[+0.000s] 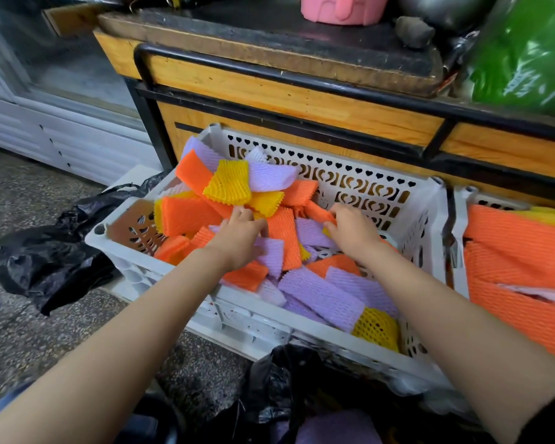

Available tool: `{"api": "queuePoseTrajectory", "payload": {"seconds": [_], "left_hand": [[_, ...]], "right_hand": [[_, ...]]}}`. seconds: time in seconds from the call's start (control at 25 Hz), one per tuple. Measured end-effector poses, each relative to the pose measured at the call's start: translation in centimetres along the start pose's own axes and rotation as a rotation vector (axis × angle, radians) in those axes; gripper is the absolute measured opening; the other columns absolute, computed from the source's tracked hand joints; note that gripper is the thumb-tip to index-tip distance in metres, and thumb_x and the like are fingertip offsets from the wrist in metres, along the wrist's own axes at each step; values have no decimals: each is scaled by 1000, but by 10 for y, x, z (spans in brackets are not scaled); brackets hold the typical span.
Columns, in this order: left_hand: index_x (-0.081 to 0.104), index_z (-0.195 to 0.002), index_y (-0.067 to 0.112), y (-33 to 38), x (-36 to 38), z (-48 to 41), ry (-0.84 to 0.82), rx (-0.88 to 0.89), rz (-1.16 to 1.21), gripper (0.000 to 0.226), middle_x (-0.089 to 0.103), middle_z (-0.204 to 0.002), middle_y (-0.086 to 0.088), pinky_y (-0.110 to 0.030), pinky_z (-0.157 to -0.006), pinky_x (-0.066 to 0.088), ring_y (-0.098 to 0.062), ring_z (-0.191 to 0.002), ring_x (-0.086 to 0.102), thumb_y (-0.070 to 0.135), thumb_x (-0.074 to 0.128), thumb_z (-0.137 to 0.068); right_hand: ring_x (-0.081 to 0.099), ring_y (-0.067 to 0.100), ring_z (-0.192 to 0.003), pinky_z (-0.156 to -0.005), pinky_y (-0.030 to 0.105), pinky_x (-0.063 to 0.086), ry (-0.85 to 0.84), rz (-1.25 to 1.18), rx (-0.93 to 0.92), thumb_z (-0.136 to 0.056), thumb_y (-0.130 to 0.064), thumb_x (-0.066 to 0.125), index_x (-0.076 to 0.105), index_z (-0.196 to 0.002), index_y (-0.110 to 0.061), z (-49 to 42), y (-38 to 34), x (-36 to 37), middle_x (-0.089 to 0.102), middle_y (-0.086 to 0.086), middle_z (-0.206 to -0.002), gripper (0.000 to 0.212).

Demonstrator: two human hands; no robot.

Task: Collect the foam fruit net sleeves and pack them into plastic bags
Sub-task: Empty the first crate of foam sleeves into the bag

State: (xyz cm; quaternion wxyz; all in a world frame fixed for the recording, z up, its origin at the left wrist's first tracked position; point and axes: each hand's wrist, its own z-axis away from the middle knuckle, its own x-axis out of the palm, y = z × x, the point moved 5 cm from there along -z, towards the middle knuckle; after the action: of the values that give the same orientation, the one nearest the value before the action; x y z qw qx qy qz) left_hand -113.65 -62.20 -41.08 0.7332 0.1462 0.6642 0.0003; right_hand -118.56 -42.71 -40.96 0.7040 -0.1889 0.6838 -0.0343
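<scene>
Head view: a white crate (pixel 132 256) on the floor (pixel 29 331) holds a loose heap of foam net sleeves (pixel 321 293) in orange, purple and yellow. The right hand (pixel 350 230) pinches the end of an orange sleeve (pixel 316 213) near the back wall. The left hand (pixel 237 240) lies on the heap with its fingers reaching forward, and I cannot tell whether it has closed on anything. One black plastic bag (pixel 279 379) sits just in front of the crate, while another black bag (pixel 45 261) lies to the left.

The sleeves are light, springy and overlapping, so lifting one by its tip could drag its neighbours over the rim. A slack bag mouth may also fold shut, and the sleeves would then land on the floor.
</scene>
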Motion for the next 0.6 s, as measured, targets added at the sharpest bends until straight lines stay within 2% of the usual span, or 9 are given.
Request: {"api": "queuePoseTrajectory", "payload": {"seconds": [0.12, 0.2, 0.28, 0.36, 0.44, 0.48, 0.56, 0.6], "left_hand": [[53, -113, 10, -4, -11, 0, 165, -31, 145, 30, 51, -112, -15, -39, -92, 34, -33, -111, 45, 25, 62, -88], [49, -105, 9, -1, -24, 4, 315, -18, 270, 23, 57, -95, -15, -41, -81, 41, -33, -93, 54, 24, 59, -90], [41, -97, 11, 8, -39, 11, 455, -35, 393, 22, 53, -82, -10, -37, -65, 36, -27, -74, 50, 25, 58, -92], [41, -101, 7, 18, -51, 19, 583, -76, 542, 24, 49, -86, -5, -33, -66, 33, -22, -74, 45, 23, 58, -93], [44, -111, -2, 29, -54, 23, 658, -172, 744, 30, 47, -94, -5, -25, -71, 33, -17, -83, 45, 20, 56, -94], [45, -113, -4, 36, -52, 23, 645, -231, 849, 29, 47, -93, -4, -23, -73, 32, -15, -83, 45, 20, 51, -97], [48, -107, 4, 51, -41, 21, 517, -292, 1127, 28, 51, -87, 2, -21, -75, 34, -9, -78, 48, 29, 37, -102], [51, -106, 6, 62, -37, 21, 405, -259, 1340, 37, 57, -91, 4, -20, -79, 38, -4, -83, 54, 38, 33, -101]], "right_hand": [[53, 19, -68, -52, 29, 33, 88, -60, 0, -95, -20, 48, 49, -89, -11, 11, 1, -27, 51, 1, -77, 11], [49, 12, -59, -47, 25, 30, 155, -80, -8, -96, -23, 47, 49, -92, -12, 27, 0, -51, 49, -3, -71, 11], [48, 10, -56, -47, 25, 31, 225, -117, -18, -97, -26, 46, 46, -97, -14, 47, -3, -74, 51, -3, -71, 12], [53, 14, -58, -50, 29, 39, 294, -215, -71, -96, -26, 48, 43, -102, -14, 68, -11, -87, 57, 1, -80, 14], [62, 20, -75, -64, 38, 51, 317, -296, -192, -94, -23, 51, 45, -105, -12, 88, -26, -89, 62, 5, -105, 16], [63, 21, -88, -74, 41, 51, 292, -300, -249, -93, -22, 52, 46, -105, -13, 96, -33, -84, 59, 3, -120, 16], [56, 18, -112, -91, 36, 46, 182, -273, -314, -91, -21, 53, 48, -103, -16, 105, -42, -70, 46, -4, -140, 15], [50, 15, -120, -96, 30, 40, 130, -261, -322, -90, -20, 54, 49, -103, -18, 108, -44, -65, 40, -7, -145, 14]]}}
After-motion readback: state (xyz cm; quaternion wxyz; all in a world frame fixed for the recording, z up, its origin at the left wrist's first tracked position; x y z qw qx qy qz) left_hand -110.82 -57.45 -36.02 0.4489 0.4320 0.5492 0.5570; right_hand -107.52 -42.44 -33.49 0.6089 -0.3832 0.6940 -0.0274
